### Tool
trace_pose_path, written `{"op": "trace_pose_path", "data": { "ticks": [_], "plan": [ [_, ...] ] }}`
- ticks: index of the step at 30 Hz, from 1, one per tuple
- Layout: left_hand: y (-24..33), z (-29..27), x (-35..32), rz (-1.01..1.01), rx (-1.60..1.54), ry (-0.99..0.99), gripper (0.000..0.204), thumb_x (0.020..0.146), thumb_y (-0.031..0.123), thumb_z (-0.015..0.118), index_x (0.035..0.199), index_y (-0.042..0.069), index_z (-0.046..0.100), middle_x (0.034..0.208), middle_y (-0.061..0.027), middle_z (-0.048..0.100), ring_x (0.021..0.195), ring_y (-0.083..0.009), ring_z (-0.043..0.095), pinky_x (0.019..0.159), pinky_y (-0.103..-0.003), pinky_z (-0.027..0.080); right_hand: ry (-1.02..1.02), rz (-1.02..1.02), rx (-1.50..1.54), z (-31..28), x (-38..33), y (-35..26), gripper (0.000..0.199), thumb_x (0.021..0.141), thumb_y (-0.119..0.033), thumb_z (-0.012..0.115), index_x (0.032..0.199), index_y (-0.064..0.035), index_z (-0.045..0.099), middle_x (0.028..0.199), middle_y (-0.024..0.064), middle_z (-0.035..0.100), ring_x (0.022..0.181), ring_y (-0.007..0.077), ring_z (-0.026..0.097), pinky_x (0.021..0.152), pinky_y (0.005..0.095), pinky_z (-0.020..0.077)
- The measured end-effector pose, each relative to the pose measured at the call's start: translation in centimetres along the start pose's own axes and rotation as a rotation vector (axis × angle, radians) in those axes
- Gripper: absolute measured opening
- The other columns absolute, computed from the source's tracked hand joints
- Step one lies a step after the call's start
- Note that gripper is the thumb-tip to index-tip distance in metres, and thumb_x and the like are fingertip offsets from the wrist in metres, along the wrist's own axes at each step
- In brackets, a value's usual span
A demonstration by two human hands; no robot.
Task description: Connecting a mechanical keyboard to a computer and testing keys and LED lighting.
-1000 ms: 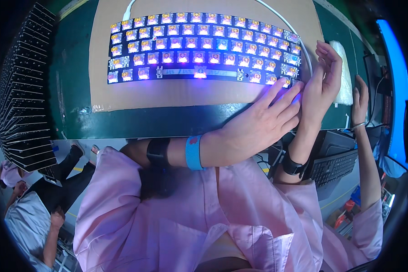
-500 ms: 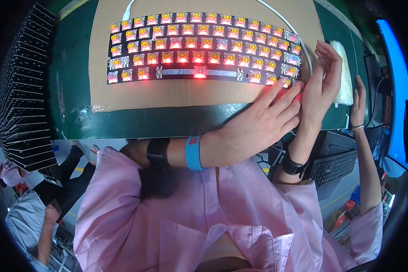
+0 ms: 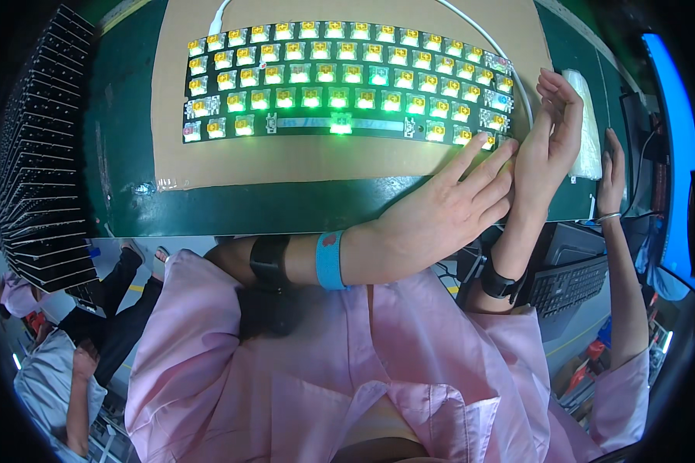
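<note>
A bare keyboard board (image 3: 340,86) without keycaps lies on a brown cardboard sheet (image 3: 270,166), its rows of yellow-topped key switches lit from beneath, green around the lower middle. Across from the left, my left hand (image 3: 440,212) reaches to the board's lower right corner. Its fingers are stretched out, with the tips at the last switches. My right hand (image 3: 547,150) rests on its side just past the board's right edge, fingers loosely bent and apart, nothing in them. The left fingers partly cover the corner switches. A white cable (image 3: 218,19) meets the board at its upper left.
A tall stack of black boards (image 3: 42,131) stands at the left. On the green table (image 3: 232,212), a pale plastic-wrapped item (image 3: 584,127) lies right of my hands. Another person's hand (image 3: 611,177) is farther right, near a monitor (image 3: 676,154). A black keyboard (image 3: 567,285) sits below the table edge.
The board's lights have turned from red to green. Both my hands have stayed practically where they were. The person at the lower left has shifted slightly.
</note>
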State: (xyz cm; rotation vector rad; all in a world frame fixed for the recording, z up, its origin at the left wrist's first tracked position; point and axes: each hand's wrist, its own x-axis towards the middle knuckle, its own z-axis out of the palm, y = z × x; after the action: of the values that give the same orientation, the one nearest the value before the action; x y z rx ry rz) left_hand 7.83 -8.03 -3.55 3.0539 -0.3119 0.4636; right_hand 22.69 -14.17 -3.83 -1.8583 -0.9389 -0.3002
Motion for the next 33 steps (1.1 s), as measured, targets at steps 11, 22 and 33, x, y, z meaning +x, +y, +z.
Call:
{"op": "trace_pose_path", "data": {
  "ticks": [11, 22, 33],
  "plan": [
    [-0.04, -0.14, 0.00, 0.009, -0.005, 0.000, 0.038, 0.082, 0.025, 0.047, 0.117, 0.012, 0.053, 0.128, -0.0080, 0.046, 0.133, -0.0310, 0.028, 0.110, -0.054, 0.013, -0.015, -0.010, -0.003, -0.18, 0.01, 0.65, 0.028, 0.088, 0.008, 0.037, 0.109, -0.0001, 0.052, 0.108, 0.0115, 0.058, 0.103, 0.0216, 0.057, 0.089, 0.0321, 0.0457],
    [0.04, -0.12, 0.11, -0.001, 0.004, 0.016, 0.037, 0.082, 0.026, 0.047, 0.116, 0.012, 0.053, 0.127, -0.0080, 0.046, 0.133, -0.0308, 0.029, 0.110, -0.053, 0.013, -0.017, 0.005, -0.025, -0.28, -0.04, 0.57, 0.029, 0.087, 0.008, 0.037, 0.110, -0.0010, 0.052, 0.110, 0.0116, 0.057, 0.103, 0.0218, 0.057, 0.088, 0.0331, 0.0462],
    [0.15, 0.11, 0.18, -0.006, 0.019, 0.012, 0.038, 0.082, 0.027, 0.046, 0.116, 0.012, 0.053, 0.128, -0.0083, 0.046, 0.132, -0.0303, 0.030, 0.110, -0.053, 0.014, 0.020, 0.004, 0.003, -0.44, 0.00, 0.11, 0.029, 0.085, 0.008, 0.038, 0.105, -0.0006, 0.057, 0.105, 0.0105, 0.059, 0.100, 0.0204, 0.057, 0.087, 0.0305, 0.0457]
  ]
}}
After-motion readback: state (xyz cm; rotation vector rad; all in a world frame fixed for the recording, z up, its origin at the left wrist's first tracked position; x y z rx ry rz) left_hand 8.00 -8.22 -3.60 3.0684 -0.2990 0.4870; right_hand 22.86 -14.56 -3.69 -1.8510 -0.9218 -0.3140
